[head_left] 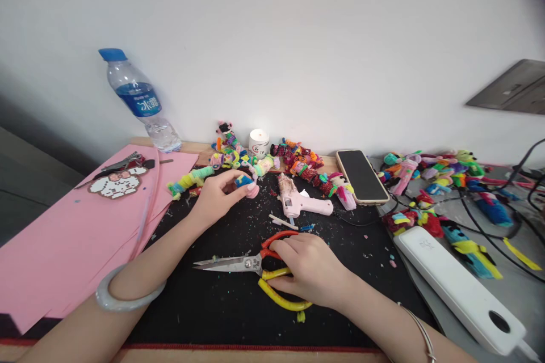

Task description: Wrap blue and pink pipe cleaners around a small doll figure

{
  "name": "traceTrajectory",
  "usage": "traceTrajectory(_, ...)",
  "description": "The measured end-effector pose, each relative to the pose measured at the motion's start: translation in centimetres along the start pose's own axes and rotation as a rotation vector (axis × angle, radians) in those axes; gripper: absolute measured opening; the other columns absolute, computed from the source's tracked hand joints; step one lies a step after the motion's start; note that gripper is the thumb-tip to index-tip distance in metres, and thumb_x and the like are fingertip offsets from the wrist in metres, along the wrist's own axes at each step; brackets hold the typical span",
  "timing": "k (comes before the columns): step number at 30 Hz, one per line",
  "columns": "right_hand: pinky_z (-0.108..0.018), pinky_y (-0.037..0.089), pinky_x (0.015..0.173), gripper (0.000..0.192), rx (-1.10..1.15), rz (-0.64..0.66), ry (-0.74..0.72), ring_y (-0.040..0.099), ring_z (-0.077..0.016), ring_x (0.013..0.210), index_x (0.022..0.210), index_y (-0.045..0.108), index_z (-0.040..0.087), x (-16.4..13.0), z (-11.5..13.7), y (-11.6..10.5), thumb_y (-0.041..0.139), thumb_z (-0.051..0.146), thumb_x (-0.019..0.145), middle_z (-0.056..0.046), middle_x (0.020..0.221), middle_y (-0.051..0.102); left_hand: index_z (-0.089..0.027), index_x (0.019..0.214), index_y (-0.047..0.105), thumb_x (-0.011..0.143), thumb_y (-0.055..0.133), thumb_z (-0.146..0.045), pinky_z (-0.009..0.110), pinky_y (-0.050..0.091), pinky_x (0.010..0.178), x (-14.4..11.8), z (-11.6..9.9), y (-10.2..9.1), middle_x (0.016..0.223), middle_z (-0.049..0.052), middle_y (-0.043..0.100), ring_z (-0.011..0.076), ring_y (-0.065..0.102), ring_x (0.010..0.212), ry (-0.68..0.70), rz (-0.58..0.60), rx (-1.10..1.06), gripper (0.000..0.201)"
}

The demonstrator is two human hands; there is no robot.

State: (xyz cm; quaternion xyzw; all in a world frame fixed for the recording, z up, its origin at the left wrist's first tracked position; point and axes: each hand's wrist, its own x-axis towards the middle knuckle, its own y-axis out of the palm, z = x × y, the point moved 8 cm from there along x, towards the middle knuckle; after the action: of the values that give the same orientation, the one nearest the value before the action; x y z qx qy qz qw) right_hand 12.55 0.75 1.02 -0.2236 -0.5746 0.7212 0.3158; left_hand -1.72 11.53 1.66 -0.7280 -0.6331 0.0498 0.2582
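pink paper sheets (63,244) cover the left of the counter (221,300), whose black mat is strewn with small clippings. beside the mat on the right lies a white power strip (460,289), and a water bottle (138,99) leans on the wall at the back. a pink glue gun (300,201) rests near the middle, just beyond the scissors (251,266), which lie flat on the mat with blades shut and pointing left. the right hand (310,269) lies curled over their orange and yellow handles, fingers closing on the loops. the left hand (217,195) pinches a small pink and blue pipe-cleaner piece (247,184) between thumb and fingertips, held just over the mat. to cut well, i judge the fingers should seat fully in the loops before lifting, with the piece held steady and fingertips clear of the blades.
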Motion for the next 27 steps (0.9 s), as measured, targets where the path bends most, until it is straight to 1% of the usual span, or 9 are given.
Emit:
traceTrajectory(3, -0.025, 0.039, 0.061, 0.026, 0.007, 0.021, -0.024, 0.06, -0.0163, 0.066, 0.084, 0.058, 0.016, 0.0, 0.2, 0.1, 0.059, 0.041, 0.077, -0.002, 0.072, 0.065, -0.015, 0.09, 0.063, 0.077, 0.057, -0.044, 0.021, 0.04, 0.051, 0.0, -0.2, 0.9, 0.075, 0.002, 0.064, 0.0108, 0.051, 0.056, 0.018, 0.108, 0.078, 0.032)
traceTrajectory(7, -0.025, 0.04, 0.062, 0.025, 0.023, 0.019, -0.027, 0.059, -0.0166, 0.068, 0.087, 0.058, 0.016, 0.0, 0.2, 0.0, 0.059, 0.039, 0.077, -0.002, 0.074, 0.065, -0.017, 0.088, 0.065, 0.076, 0.058, -0.043, 0.021, 0.036, 0.049, -0.2, -0.8, 1.8, 0.068, 0.0, 0.062, 0.0101, 0.047, 0.053, 0.085, 0.204, 0.23, 0.03)
traceTrajectory(10, -0.026, 0.041, 0.065, 0.025, 0.032, 0.006, -0.041, 0.059, -0.0174, 0.071, 0.09, 0.058, 0.016, 0.0, 0.3, -0.1, 0.059, 0.038, 0.078, -0.003, 0.077, 0.065, -0.017, 0.085, 0.065, 0.074, 0.061, -0.04, 0.02, 0.035, 0.049, -0.4, -0.9, 2.4, 0.062, -0.002, 0.057, 0.0096, 0.046, 0.052, 0.124, 0.259, 0.276, 0.026)
traceTrajectory(15, -0.028, 0.042, 0.071, 0.024, 0.048, 0.003, -0.069, 0.057, -0.0182, 0.076, 0.093, 0.059, 0.016, 0.1, 0.6, -0.5, 0.059, 0.034, 0.077, -0.004, 0.08, 0.063, -0.017, 0.087, 0.064, 0.072, 0.063, -0.042, 0.02, 0.036, 0.05, -0.7, -0.5, 3.1, 0.055, -0.005, 0.049, 0.0094, 0.044, 0.049, 0.124, 0.319, 0.283, 0.029)
traceTrajectory(19, -0.03, 0.043, 0.078, 0.029, 0.115, -0.007, -0.089, 0.055, -0.019, 0.085, 0.1, 0.058, 0.016, 0.0, 0.9, -1.1, 0.06, 0.03, 0.075, -0.006, 0.091, 0.061, -0.018, 0.092, 0.063, 0.072, 0.063, -0.041, 0.021, 0.039, 0.055, -0.8, -0.5, 3.2, 0.056, -0.005, 0.049, 0.0094, 0.043, 0.049, 0.141, 0.333, 0.301, 0.031)
traceTrajectory(21, -0.033, 0.043, 0.08, 0.031, 0.155, -0.049, -0.101, 0.054, -0.0197, 0.088, 0.103, 0.058, 0.017, 0.0, 0.9, -1.6, 0.059, 0.03, 0.075, -0.007, 0.094, 0.06, -0.018, 0.093, 0.063, 0.073, 0.063, -0.041, 0.022, 0.041, 0.059, -0.8, -0.6, 3.2, 0.056, -0.005, 0.049, 0.0093, 0.043, 0.049, 0.148, 0.341, 0.305, 0.031)
traceTrajectory(23, -0.035, 0.044, 0.08, 0.028, 0.168, -0.134, -0.088, 0.053, -0.0202, 0.089, 0.103, 0.058, 0.018, -0.1, 0.3, -2.1, 0.056, 0.029, 0.077, -0.007, 0.095, 0.059, -0.017, 0.092, 0.063, 0.073, 0.062, -0.042, 0.023, 0.043, 0.062, -0.9, -0.6, 3.3, 0.057, -0.005, 0.049, 0.0093, 0.043, 0.05, 0.156, 0.352, 0.305, 0.031)
traceTrajectory(25, -0.035, 0.044, 0.08, 0.021, 0.135, -0.278, -0.02, 0.052, -0.0208, 0.091, 0.1, 0.06, 0.017, -0.3, -0.9, -2.9, 0.051, 0.023, 0.082, -0.008, 0.097, 0.059, -0.017, 0.091, 0.063, 0.073, 0.062, -0.043, 0.024, 0.044, 0.065, -0.9, -0.6, 3.4, 0.057, -0.005, 0.049, 0.0094, 0.043, 0.051, 0.158, 0.362, 0.3, 0.032)
traceTrajectory(27, -0.037, 0.045, 0.08, 0.019, 0.074, -0.38, 0.082, 0.051, -0.0213, 0.092, 0.098, 0.061, 0.016, -0.5, -2.3, -3.4, 0.048, 0.017, 0.084, -0.01, 0.099, 0.058, -0.017, 0.09, 0.063, 0.073, 0.062, -0.043, 0.027, 0.045, 0.072, -0.9, -0.7, 3.5, 0.057, -0.006, 0.049, 0.009, 0.043, 0.05, 0.158, 0.366, 0.29, 0.031)
